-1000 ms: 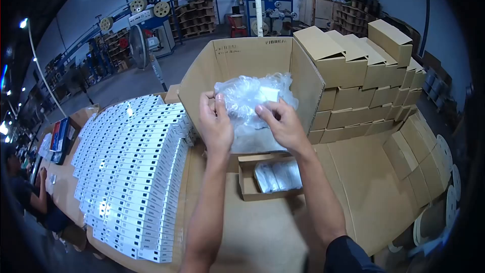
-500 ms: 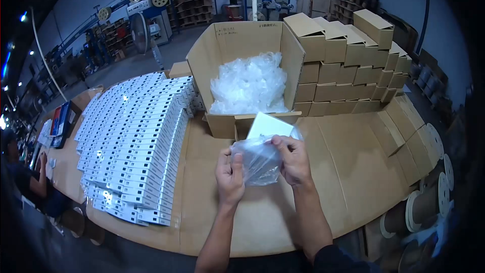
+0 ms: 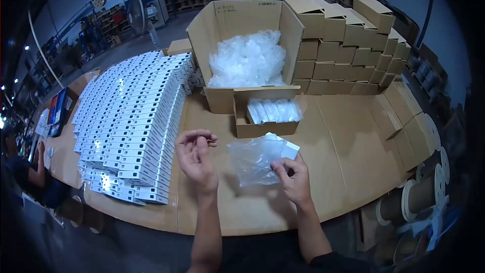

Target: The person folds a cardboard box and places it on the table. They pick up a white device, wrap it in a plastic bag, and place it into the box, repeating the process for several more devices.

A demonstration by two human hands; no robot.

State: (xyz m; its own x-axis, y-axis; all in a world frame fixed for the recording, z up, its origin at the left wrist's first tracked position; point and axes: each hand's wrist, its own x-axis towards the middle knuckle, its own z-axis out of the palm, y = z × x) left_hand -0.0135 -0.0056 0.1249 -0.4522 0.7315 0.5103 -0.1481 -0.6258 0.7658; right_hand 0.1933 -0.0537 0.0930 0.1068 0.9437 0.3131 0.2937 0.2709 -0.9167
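Note:
My right hand (image 3: 294, 178) pinches a clear plastic bag (image 3: 254, 166) together with a flat white box (image 3: 289, 150), over the middle of the table. The bag hangs toward the left and overlaps the box, whose far end shows above my fingers. My left hand (image 3: 197, 161) is raised to the left of the bag, palm turned up, fingers apart and holding nothing. Just beyond the bag stands a small open carton (image 3: 267, 130) with several bagged white boxes (image 3: 274, 110) in a row inside.
A large carton (image 3: 243, 12) full of clear bags (image 3: 248, 58) stands behind. Rows of stacked white boxes (image 3: 132, 130) fill the left, near a co-worker's arm (image 3: 37, 174). Brown cartons (image 3: 343, 55) are piled at back right. Spools (image 3: 422, 197) sit beyond the table's right edge.
My left hand has let go of the bag and moved left, opening. My right hand keeps the bag and box, now lower in view. The small carton's bagged boxes have come into sight.

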